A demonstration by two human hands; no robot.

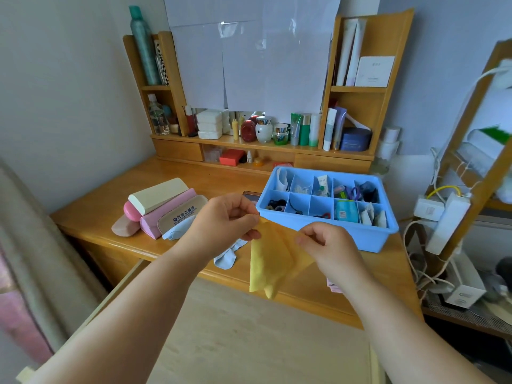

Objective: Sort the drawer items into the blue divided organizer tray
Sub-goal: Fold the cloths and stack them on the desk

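Head view, left to right. At the left of the wooden desk (105,206) lies a cluster of glasses cases (163,209): a cream wedge-shaped box stacked on a pink triangular one, a glossy pink rounded case beside them, and a beige oblong case printed with blue characters. A pale blue cloth (225,259), soft and limp, trails from under these to the near desk edge. Above that edge the left hand (221,223) pinches one top corner of a yellow cloth (270,261) between thumb and curled fingers; the right hand (327,245) pinches the opposite corner likewise, so the thin, matte fabric hangs folded between them, its lower points drooping past the desk edge. Just beyond the hands, toward the far right, rests the blue divided organizer tray (357,234), a smooth plastic rectangle of ten compartments in two rows holding hair ties, small tubes, sachets and other oddments too small to identify with certainty. Below, an open drawer (249,342) shows a pale bare bottom. Along the far wall a wooden shelf unit (263,146) carries bottles, jars and boxes beneath white sheets of paper (249,56). At far right, cables and white adapters (432,214) hang against a wooden frame.
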